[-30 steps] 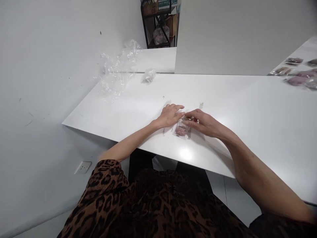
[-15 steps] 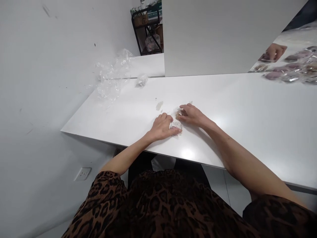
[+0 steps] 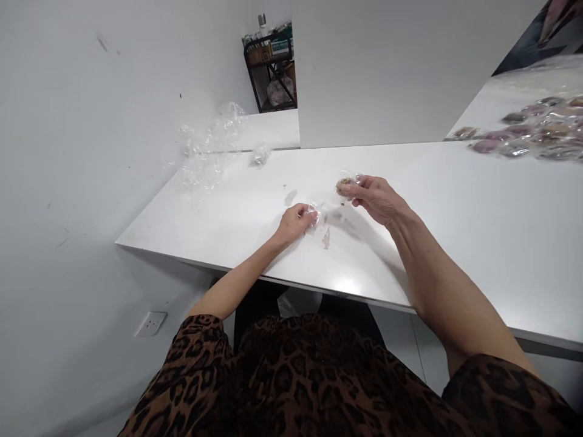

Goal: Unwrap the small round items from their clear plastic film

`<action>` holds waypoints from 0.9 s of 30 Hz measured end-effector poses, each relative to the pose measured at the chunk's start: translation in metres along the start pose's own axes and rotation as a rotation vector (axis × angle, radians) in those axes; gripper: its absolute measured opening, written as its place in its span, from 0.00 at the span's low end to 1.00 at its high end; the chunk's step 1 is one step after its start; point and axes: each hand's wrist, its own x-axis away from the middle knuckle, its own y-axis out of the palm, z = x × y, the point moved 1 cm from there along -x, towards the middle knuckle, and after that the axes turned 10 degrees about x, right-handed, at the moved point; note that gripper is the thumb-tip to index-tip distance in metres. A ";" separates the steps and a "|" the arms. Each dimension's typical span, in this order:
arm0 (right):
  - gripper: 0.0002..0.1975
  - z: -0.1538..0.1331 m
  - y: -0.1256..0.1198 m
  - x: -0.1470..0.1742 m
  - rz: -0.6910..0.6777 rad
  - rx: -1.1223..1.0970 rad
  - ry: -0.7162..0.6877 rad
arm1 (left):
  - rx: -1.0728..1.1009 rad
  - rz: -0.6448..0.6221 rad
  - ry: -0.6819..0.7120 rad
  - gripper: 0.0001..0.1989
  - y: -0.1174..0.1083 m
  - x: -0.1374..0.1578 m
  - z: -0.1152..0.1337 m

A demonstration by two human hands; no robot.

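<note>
My left hand (image 3: 294, 224) rests low over the white table, its thumb and fingers pinched on a crumpled clear plastic wrapper (image 3: 313, 216). Higher and to the right, my right hand (image 3: 376, 197) grips a small brownish item in clear plastic (image 3: 342, 187), held by the thumb and fingertips just above the table. What the brownish item is cannot be made out. Wet-looking smears (image 3: 326, 238) mark the table between and below the hands.
Loose clear plastic (image 3: 207, 149) lies against the wall at the left, with a crumpled piece (image 3: 260, 155) beside it. Several plastic-wrapped pink and brown items (image 3: 519, 136) are heaped at the far right. A white panel (image 3: 373, 73) stands behind the table; a dark shelf (image 3: 272, 67) is beyond.
My right hand has lifted up and to the right with the brownish item, away from my left hand. My left hand has closed on the wrapper, and the smears beneath are uncovered.
</note>
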 end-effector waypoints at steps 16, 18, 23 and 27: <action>0.27 0.003 0.028 0.009 0.079 -0.312 0.139 | 0.185 -0.059 0.148 0.16 0.029 -0.041 -0.005; 0.22 -0.001 0.019 0.016 0.075 -0.294 0.182 | 0.136 -0.037 0.199 0.21 0.029 -0.040 -0.011; 0.14 0.014 -0.048 0.027 0.281 -0.179 0.316 | 0.100 -0.004 0.284 0.28 0.032 -0.040 -0.016; 0.15 0.012 -0.135 -0.007 0.580 0.017 0.306 | 0.068 0.006 0.331 0.29 0.033 -0.043 -0.015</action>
